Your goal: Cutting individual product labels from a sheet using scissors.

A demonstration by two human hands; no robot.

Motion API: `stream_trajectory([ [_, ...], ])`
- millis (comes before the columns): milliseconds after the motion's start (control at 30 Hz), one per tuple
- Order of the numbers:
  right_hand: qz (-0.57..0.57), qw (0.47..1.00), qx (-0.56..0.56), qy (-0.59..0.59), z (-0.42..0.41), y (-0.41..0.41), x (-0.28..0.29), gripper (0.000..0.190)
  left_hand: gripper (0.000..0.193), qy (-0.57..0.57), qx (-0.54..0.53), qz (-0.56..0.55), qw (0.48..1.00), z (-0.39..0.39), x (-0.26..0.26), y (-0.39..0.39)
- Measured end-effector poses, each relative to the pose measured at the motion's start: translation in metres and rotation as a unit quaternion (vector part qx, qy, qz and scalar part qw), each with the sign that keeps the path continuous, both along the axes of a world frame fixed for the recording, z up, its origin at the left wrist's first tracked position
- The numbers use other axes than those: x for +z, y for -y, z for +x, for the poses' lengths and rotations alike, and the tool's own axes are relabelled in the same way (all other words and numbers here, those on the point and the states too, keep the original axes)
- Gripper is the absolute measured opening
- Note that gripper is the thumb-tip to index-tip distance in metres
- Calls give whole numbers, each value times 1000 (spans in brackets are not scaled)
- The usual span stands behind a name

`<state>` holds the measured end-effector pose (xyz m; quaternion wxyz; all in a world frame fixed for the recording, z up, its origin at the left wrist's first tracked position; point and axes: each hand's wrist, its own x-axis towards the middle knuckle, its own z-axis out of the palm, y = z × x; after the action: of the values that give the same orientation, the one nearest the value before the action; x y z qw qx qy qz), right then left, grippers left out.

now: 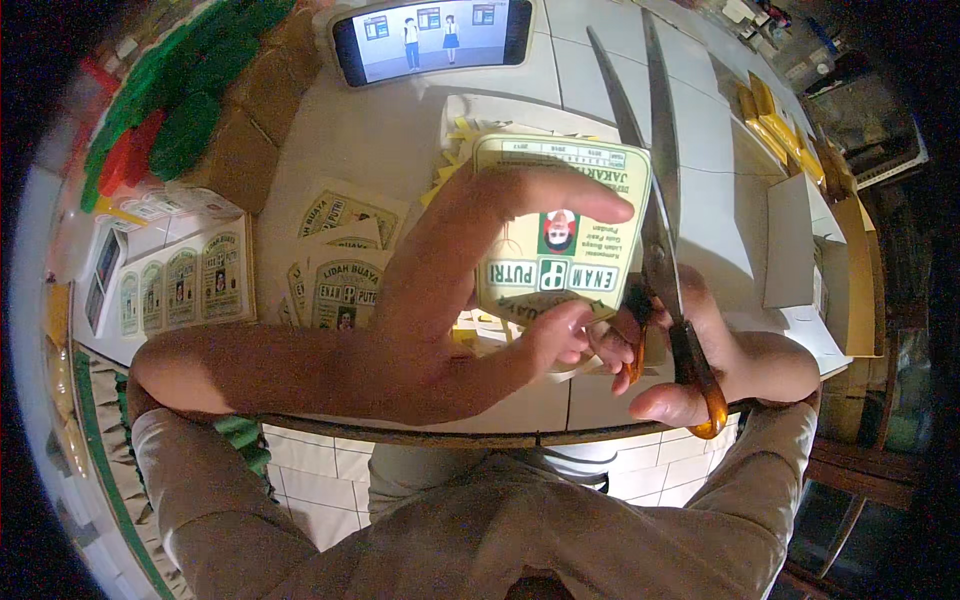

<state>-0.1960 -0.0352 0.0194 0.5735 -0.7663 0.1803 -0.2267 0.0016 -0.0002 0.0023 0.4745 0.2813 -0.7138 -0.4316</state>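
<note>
My left hand (450,292) pinches a pale yellow-green printed paper label (517,255) between thumb and fingers. The label has rounded corners, bears writing and a small portrait, and faces me upside down. In my right hand (709,337) is a pair of scissors (660,251) with amber-brown handles, its long metal blades parted and pointing away from me. The label's right edge meets the scissors near the lower blades; whether paper lies between them I cannot tell. Beneath the label, yellow and white paper scraps (448,161) lie in a white open box (457,112), partly hidden by my left hand.
Loose labels (345,296) are piled left of my hand, with a stack of uncut label sheets (187,277) farther left. A phone (435,41) playing a cartoon stands at the back of the white tiled table (592,71). Rightward are an open carton (799,247) and yellow packets (772,120).
</note>
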Motion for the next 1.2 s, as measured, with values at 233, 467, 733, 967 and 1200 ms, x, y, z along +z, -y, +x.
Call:
stream_trajectory([
  [233,33,999,3,9,-1,1,-7,36,43,15,20,-55,998,3,-1,2],
  [467,14,996,91,-16,-8,13,-12,46,42,61,56,-143,986,11,-2,11],
  [733,12,997,54,-52,-6,12,-10,45,48,23,98,-61,993,13,1,10],
  [967,42,995,59,-65,-12,17,-15,42,41,-34,170,-69,982,4,-1,14],
  [1200,-6,991,135,-4,-16,19,-24,59,42,84,83,-59,991,15,2,13],
])
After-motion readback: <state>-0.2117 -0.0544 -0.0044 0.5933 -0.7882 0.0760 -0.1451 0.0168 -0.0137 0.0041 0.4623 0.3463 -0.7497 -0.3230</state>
